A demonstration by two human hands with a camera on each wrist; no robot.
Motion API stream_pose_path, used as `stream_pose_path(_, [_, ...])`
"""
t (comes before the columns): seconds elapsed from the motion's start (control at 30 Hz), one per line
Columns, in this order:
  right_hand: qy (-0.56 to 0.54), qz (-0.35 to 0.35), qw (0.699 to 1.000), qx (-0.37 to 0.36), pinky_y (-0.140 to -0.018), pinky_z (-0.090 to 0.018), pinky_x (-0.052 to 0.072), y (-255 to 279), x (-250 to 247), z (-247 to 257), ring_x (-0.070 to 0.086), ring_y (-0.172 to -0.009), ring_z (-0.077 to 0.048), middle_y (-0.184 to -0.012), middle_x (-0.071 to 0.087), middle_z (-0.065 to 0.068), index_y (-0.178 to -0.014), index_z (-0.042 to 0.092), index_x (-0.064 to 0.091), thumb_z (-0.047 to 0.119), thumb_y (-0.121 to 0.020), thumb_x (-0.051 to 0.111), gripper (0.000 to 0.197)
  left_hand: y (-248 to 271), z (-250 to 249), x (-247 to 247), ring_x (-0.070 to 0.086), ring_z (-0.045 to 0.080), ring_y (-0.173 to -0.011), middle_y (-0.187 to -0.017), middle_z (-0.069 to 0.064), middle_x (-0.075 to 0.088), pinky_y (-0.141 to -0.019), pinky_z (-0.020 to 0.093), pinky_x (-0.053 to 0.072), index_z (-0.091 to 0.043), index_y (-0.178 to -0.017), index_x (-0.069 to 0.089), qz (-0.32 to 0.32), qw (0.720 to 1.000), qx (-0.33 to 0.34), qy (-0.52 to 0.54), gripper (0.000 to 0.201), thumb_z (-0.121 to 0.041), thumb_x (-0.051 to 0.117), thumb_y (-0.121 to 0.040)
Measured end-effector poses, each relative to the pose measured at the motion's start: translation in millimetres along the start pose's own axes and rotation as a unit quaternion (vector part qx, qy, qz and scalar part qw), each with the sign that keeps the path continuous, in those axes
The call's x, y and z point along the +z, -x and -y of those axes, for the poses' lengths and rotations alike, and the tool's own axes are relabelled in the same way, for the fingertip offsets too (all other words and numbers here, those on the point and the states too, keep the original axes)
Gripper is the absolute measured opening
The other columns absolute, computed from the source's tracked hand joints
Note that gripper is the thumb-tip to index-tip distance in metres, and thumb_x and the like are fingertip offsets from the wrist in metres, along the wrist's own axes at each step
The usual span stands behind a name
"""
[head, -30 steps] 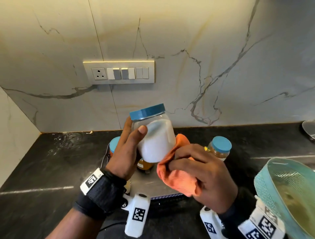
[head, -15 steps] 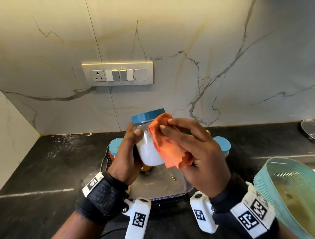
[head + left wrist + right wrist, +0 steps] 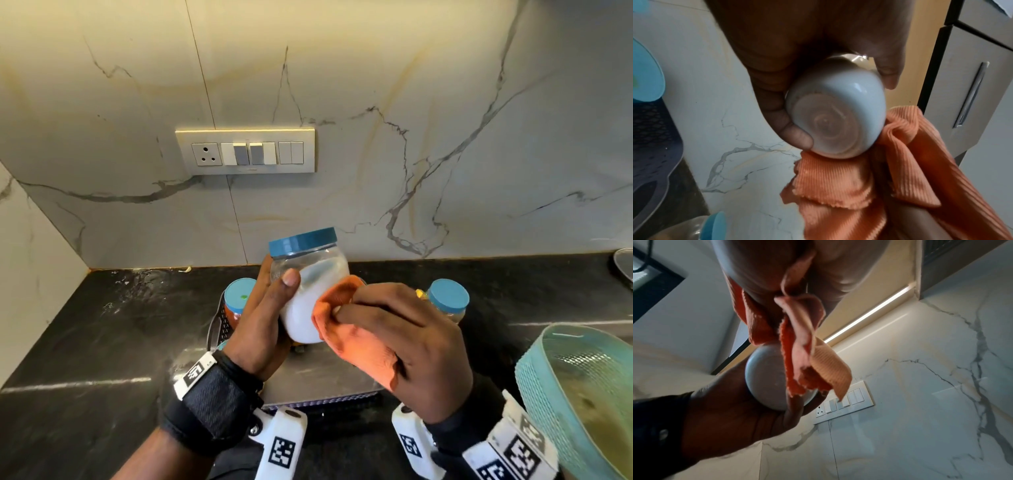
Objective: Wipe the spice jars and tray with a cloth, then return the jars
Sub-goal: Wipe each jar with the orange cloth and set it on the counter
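Two blue-lidded jars flanked the tray on the bench; teal basket right. Left hand grasped the white jar above the tray, lid tilted up-left; right hand clutched the cloth against it

Backsplash wall: pale marble-look slabs with grey veining, meeting a side wall at the left corner. Switch plate mounted on it, one socket and several rocker switches. Worktop: black polished stone. Lit strip light under the overhead cabinet.
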State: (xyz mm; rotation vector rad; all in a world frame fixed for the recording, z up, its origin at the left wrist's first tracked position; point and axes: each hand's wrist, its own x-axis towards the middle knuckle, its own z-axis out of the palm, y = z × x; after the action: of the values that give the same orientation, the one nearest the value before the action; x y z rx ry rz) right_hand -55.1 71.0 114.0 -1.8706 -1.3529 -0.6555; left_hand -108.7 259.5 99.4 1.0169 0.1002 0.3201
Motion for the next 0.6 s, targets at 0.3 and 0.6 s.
stream_pose_path(0.3, [-0.019,-0.042,0.999,0.006,-0.089,-0.019,0.048,-30,-14,1,0.064,-0.095,-0.012,-0.104,0.069,-0.005,-0.098,0.01,0.076,0.024,-0.09,0.072,0.016,-1,-5,12,0.068,0.035,-0.1,-0.121,0.021,0.066,-0.073,0.046,0.06,0.001,-0.141,0.041,0.037,0.999,0.011,0.014,0.11,-0.058,0.087,-0.061])
stream_pose_path(0.6, [-0.07,-0.046,0.995,0.049,-0.082,-0.024,0.053,-22,-13,-9,0.064,-0.096,-0.013,-0.102,0.067,-0.005,-0.096,0.009,0.073,0.019,-0.083,0.077,0.017,2,1,6,0.067,0.032,-0.111,-0.126,0.017,0.067,-0.088,0.047,0.056,-0.002,-0.142,0.043,0.09,0.996,0.009,0.001,0.108,-0.055,0.089,-0.06])
